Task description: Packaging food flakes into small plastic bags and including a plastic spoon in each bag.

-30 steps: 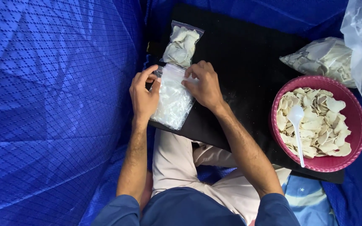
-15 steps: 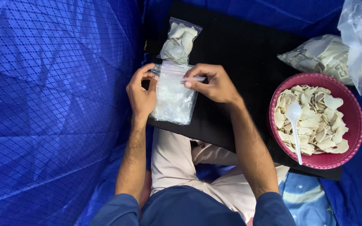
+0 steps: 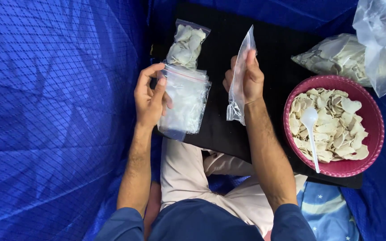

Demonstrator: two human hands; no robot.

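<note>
Your left hand (image 3: 150, 100) grips the stack of empty bags (image 3: 185, 100) at its left edge; your right hand (image 3: 245, 80) pinches one empty bag (image 3: 240, 80), lifted over the black mat (image 3: 273, 58). A filled bag (image 3: 186, 44) lies at 12 o'clock of the stack, the pink bowl (image 3: 371, 116) of chips with a spoon (image 3: 311, 129) at 3 o'clock. Clear sacks (image 3: 336, 56) at 2 o'clock are cut off by the frame edge

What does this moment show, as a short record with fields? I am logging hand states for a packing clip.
left hand: holds stack of empty zip bags
right hand: pinches single empty bag, raised
filled bag: pale chips inside, lying on black mat
pink bowl: chips, white spoon
large bags: more chips, above bowl
</note>
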